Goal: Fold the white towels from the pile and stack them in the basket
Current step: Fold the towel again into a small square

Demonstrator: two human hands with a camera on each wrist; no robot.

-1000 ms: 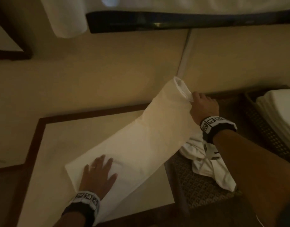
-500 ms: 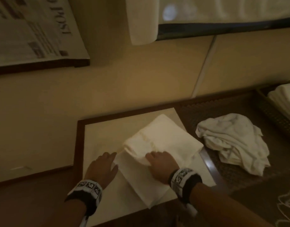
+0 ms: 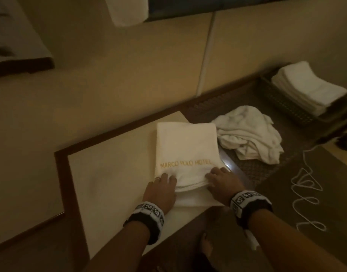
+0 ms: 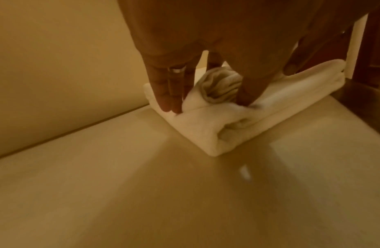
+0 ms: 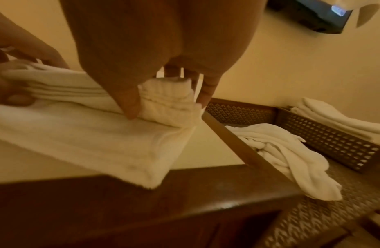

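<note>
Folded towels [image 3: 307,89] stacked in basket [image 3: 282,107]; crumpled pile [image 3: 249,134] beside it

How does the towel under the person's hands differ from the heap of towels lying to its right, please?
The lettered towel is folded into a flat rectangle; the towel heap is crumpled and unfolded. The lettered towel lies on the pale tabletop, the towel heap on the dark woven surface beside it. The left hand and right hand hold the lettered towel's near edge; nothing touches the towel heap. Both are white.
</note>
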